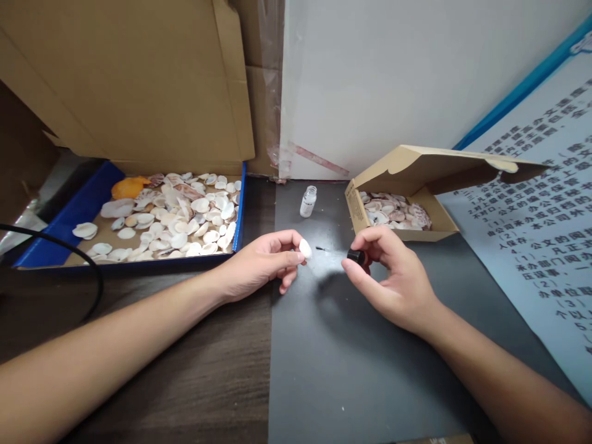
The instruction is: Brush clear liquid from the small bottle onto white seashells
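Between the thumb and forefinger of my left hand (266,264) is a small white seashell (305,248). My right hand (395,277) pinches a black brush cap (356,256). From the cap a thin applicator points left, its dark tip (319,248) a short way from the shell and apart from it. Behind my hands a small clear glass bottle (308,202) with a white label stands upright, its neck uncapped.
At the left, a blue-rimmed cardboard box (239,209) holds many loose shells, with its lid raised. A smaller brown box (356,206) with shells stands right, lid partly raised. A black cable (99,271) loops at left. A grey mat (324,370) covers the wooden table. A printed sheet (522,246) lies right.
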Available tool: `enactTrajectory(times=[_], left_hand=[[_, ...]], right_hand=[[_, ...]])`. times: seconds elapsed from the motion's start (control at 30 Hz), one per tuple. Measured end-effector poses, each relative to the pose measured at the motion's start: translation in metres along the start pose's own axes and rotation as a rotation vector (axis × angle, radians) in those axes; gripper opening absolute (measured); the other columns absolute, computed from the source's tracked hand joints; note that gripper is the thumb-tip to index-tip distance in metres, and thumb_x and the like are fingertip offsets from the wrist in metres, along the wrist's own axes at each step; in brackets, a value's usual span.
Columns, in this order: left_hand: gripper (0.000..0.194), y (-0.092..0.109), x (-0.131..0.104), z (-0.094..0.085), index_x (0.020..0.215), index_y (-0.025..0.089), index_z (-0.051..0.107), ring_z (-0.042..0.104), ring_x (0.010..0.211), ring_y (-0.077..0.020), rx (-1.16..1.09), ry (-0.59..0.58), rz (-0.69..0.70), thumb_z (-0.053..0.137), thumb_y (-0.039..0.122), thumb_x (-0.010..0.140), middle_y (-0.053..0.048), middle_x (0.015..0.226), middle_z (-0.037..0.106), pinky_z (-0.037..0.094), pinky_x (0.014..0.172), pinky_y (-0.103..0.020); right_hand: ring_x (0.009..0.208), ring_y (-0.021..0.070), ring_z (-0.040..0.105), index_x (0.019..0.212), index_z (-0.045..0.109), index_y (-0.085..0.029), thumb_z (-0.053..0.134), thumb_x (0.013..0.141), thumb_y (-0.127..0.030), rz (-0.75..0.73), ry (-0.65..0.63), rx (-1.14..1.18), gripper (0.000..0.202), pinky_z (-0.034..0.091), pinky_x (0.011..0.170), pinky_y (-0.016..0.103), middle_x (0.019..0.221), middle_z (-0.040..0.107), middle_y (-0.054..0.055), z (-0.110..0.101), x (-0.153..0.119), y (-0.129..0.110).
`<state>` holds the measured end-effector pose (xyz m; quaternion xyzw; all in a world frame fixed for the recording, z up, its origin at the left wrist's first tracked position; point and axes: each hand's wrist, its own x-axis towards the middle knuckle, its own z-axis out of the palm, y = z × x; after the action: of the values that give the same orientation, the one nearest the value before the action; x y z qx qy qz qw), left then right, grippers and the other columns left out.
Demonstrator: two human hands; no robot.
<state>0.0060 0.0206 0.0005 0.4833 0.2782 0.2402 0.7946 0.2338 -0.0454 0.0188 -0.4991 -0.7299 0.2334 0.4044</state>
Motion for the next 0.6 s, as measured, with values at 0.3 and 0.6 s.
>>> enactTrajectory(times=[0.3, 0.6], left_hand=[[0.009, 0.0023, -0.0018, 0.0043, 0.085, 0.016, 0.056, 0.056, 0.050, -0.0054, 0.077, -0.009, 0.000, 0.064, 0.020, 0.085, -0.002, 0.091, 0.065, 0.049, 0.048, -0.021], [0.010, 0.0031, -0.0021, 0.0033, 0.083, 0.018, 0.052, 0.052, 0.051, -0.0067, 0.139, -0.020, -0.033, 0.061, 0.022, 0.087, 0.004, 0.066, 0.054, 0.046, 0.049, -0.018]], right_hand=[[0.064, 0.0102, 0.053, 0.104, 0.053, -0.026, 0.064, 0.090, -0.018, -0.047, -0.004, 0.000, 0.020, 0.047, 0.060, 0.023, 0.083, 0.054, -0.003, -0.0005, -0.0008, -0.0010], [0.065, 0.0106, 0.054, 0.103, 0.054, -0.025, 0.064, 0.090, -0.018, -0.061, 0.011, -0.028, 0.018, 0.047, 0.061, 0.024, 0.084, 0.055, -0.003, -0.0019, 0.0002, -0.0014]])
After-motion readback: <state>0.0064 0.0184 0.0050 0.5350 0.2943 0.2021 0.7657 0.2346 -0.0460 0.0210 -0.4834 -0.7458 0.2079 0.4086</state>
